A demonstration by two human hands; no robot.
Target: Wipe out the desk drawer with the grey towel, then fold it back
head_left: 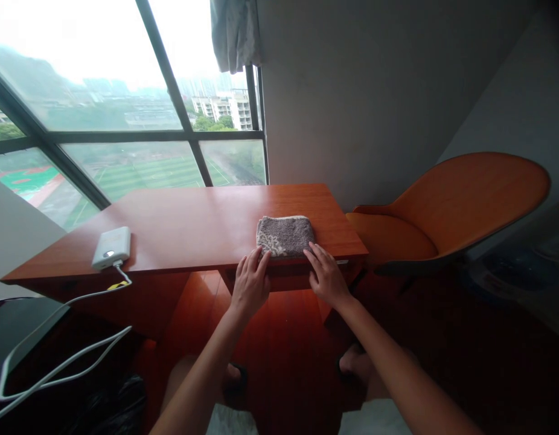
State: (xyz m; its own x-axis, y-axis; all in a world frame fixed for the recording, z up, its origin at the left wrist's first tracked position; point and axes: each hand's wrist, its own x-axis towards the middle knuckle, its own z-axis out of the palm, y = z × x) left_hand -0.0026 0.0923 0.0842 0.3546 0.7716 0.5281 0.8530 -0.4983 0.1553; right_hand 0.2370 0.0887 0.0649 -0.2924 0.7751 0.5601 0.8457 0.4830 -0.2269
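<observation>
A folded grey-brown towel point(288, 234) with a pale pattern at its near left corner lies on the reddish wooden desk point(189, 223), close to the front edge. My left hand point(251, 281) is at the towel's near left corner, fingers stretched out and fingertips at its edge. At the near right corner is my right hand point(325, 275), its fingers spread and tips touching or just beside the cloth. Neither hand is closed round the towel.
A white power bank point(111, 246) with a white cable point(87, 296) sits at the desk's left end; the cable hangs off the front edge. An orange chair point(469, 199) stands right of the desk. Behind are a window point(125, 103) and a grey wall point(343, 96).
</observation>
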